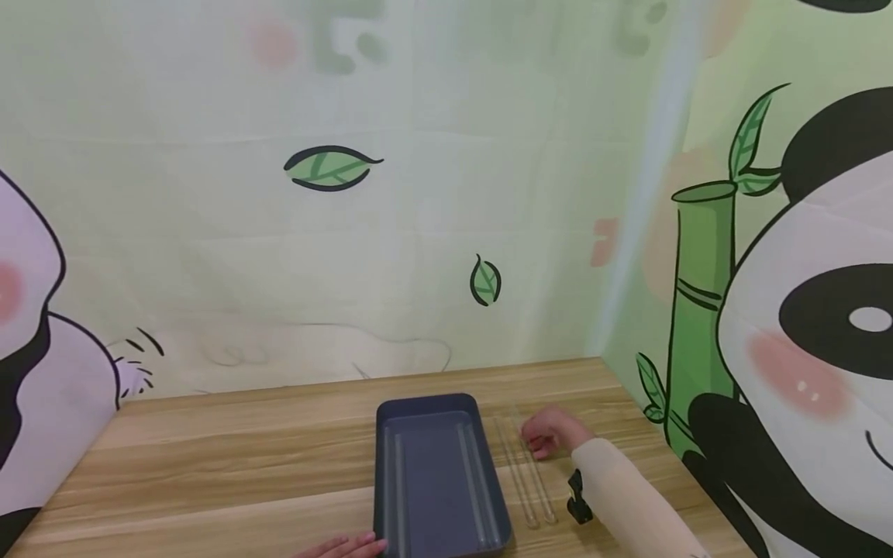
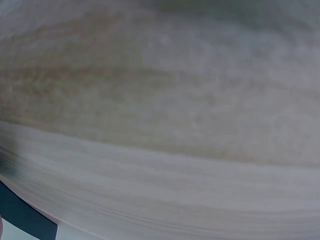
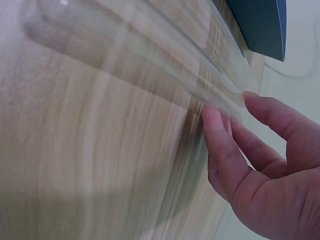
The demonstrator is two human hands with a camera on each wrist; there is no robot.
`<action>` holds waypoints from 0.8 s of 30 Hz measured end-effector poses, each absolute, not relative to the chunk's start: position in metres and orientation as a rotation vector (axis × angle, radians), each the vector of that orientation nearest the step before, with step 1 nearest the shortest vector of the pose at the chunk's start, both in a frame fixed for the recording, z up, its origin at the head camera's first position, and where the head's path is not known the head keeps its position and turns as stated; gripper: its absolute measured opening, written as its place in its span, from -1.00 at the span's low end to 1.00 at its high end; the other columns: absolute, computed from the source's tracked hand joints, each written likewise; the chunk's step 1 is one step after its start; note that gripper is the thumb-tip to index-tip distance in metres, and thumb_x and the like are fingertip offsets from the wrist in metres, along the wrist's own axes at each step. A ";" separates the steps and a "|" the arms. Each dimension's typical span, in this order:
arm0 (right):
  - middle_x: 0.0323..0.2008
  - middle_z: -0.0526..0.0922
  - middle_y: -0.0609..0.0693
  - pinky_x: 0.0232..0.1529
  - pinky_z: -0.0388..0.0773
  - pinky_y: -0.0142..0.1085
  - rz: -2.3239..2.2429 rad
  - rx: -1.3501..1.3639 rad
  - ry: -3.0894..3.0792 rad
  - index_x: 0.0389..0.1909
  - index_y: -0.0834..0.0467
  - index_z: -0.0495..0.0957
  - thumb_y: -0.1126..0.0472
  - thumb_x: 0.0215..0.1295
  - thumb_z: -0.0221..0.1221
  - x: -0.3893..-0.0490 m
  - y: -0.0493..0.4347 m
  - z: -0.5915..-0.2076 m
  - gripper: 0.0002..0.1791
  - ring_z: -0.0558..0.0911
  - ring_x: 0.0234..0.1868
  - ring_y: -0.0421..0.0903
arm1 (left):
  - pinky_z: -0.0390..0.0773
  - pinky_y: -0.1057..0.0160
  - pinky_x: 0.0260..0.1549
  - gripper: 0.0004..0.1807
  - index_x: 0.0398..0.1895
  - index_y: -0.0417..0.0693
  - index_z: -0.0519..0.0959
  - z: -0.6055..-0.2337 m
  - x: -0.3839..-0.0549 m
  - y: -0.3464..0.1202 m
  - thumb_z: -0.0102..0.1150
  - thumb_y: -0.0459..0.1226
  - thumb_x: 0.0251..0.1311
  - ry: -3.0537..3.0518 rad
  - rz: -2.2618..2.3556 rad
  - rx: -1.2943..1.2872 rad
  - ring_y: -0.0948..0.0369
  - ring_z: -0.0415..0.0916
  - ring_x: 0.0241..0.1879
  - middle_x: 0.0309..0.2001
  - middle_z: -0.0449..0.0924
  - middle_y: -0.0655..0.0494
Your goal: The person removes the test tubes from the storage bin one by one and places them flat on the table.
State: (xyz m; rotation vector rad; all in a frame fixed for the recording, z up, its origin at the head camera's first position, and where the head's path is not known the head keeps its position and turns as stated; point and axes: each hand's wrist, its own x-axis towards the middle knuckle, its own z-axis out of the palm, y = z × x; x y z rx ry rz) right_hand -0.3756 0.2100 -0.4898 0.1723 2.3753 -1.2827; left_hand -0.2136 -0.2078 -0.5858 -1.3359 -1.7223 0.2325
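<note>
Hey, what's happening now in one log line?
right hand: pinches clear tube; left hand: at left edge of navy tray; second tube: beside first, on wooden table

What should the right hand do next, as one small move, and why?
Probably the right hand should gently raise the outer glass tube: its fingers seem to pinch it, and it lies beside the blue tray.

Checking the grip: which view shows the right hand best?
The right wrist view: the right hand appears large and close, pinching a clear tube near one end. The head view shows the hand small, from above; the left wrist view doesn't show it.
</note>
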 end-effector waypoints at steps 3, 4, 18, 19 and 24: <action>-0.63 0.45 -0.02 -0.44 0.71 -0.33 -1.277 0.200 2.389 -0.56 0.23 0.50 0.39 0.22 0.24 -0.372 0.207 -0.486 -0.82 0.47 -0.59 -0.19 | -0.17 0.17 0.67 -0.43 0.60 0.11 0.19 -0.583 -0.213 -0.207 -0.38 -0.03 0.63 -1.734 0.220 -1.348 0.11 -0.08 0.67 0.62 0.13 0.05; -0.61 0.44 -0.02 -0.42 0.70 -0.34 -1.265 0.232 2.409 -0.53 0.24 0.51 0.40 0.24 0.23 -0.367 0.204 -0.482 -0.83 0.46 -0.57 -0.19 | -0.17 0.17 0.67 -0.43 0.61 0.11 0.18 -0.583 -0.213 -0.207 -0.39 -0.03 0.63 -1.734 0.223 -1.346 0.11 -0.08 0.67 0.63 0.12 0.05; -0.58 0.45 -0.03 -0.48 0.62 -0.44 -1.251 0.222 2.446 -0.26 0.41 0.62 0.47 0.25 0.19 -0.358 0.198 -0.478 -0.91 0.47 -0.54 -0.20 | -0.20 0.17 0.67 -0.44 0.60 0.13 0.19 -0.590 -0.215 -0.207 -0.37 -0.03 0.63 -1.740 0.194 -1.349 0.11 -0.10 0.68 0.62 0.12 0.05; -0.57 0.46 -0.03 -0.48 0.63 -0.44 -1.248 0.219 2.445 -0.23 0.41 0.62 0.46 0.26 0.19 -0.357 0.198 -0.478 -0.90 0.47 -0.53 -0.20 | -0.20 0.16 0.67 -0.44 0.60 0.13 0.19 -0.590 -0.215 -0.207 -0.37 -0.03 0.63 -1.736 0.199 -1.347 0.11 -0.10 0.68 0.62 0.13 0.05; -0.56 0.47 -0.03 -0.48 0.62 -0.44 -1.252 0.198 2.459 -0.21 0.41 0.62 0.46 0.27 0.20 -0.354 0.198 -0.475 -0.89 0.46 -0.54 -0.21 | -0.21 0.15 0.67 -0.43 0.61 0.13 0.18 -0.588 -0.215 -0.206 -0.38 -0.02 0.62 -1.723 0.223 -1.336 0.11 -0.11 0.68 0.63 0.12 0.06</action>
